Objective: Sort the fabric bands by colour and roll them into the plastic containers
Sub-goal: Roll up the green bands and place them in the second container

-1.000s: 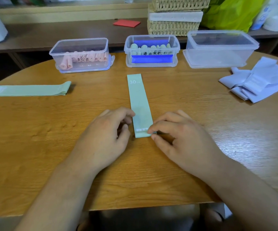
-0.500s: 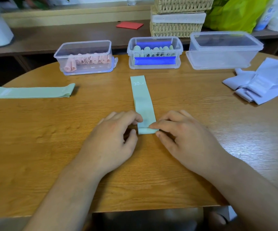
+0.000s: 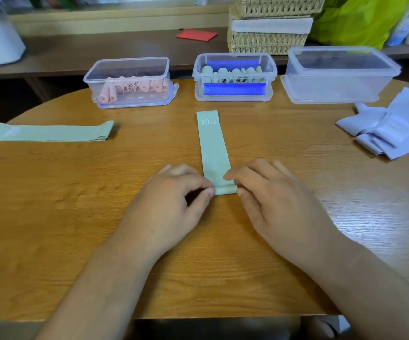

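So, green band (image 3: 213, 148): near end now curled over, rolling's underway.
left grip (image 3: 174, 192): pinching roll's left end.
right grip (image 3: 272, 200): pinching right end.

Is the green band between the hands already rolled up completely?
No, only the near end of the green band is rolled, held by the left hand and right hand; the rest lies flat.

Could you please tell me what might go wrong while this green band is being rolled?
The left hand and right hand pinch only a small roll on the green band; a slip could let it unroll or run crooked. The middle box holds many green rolls, so a loose roll may not fit.
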Motion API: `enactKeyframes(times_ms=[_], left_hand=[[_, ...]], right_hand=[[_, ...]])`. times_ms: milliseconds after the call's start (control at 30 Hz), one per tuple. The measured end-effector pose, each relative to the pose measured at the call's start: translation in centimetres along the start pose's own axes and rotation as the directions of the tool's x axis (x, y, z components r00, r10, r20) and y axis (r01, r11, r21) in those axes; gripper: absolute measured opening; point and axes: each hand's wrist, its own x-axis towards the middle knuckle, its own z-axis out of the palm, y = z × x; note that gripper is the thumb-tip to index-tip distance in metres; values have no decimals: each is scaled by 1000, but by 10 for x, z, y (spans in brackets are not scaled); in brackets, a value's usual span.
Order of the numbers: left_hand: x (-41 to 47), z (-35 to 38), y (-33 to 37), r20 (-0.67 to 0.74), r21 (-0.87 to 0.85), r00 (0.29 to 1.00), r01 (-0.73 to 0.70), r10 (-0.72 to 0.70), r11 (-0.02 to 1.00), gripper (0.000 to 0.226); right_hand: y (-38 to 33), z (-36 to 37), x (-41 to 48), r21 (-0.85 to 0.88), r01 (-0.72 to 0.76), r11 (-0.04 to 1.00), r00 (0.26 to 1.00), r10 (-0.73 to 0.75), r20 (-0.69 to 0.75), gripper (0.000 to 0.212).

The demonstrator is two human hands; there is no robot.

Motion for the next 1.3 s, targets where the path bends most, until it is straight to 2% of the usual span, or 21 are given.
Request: enactKeyframes(times_ms=[167,267,400,633,867,1100,1300], left_hand=[[1,0,-1,-6,18,1000,8,-8,1000,21],[2,0,2,-14,41,1000,26,-26,999,27],[2,0,5,-34,-36,996,82,-83,996,36],[5,2,8,-8,56,998,62,-61,997,26],[4,0,5,-8,-42,988,152,-152,988,45],[-1,-1,7,34,-3,993,115,-115,993,44],[-1,-1,10,20,10,995,102,-102,995,42]], right_hand=[[-1,2,0,-30,66,997,998,-65,20,30],[0,1,2,-18,51,999,999,-51,19,31],[2,6,5,4,5,1000,999,-5,44,35],[10,4,24,41,-26,999,997,23,77,32],[10,5,24,43,-28,999,998,25,58,27],[5,0,0,46,-18,999,999,17,31,23],[5,3,1,25,-36,999,998,35,43,30]])
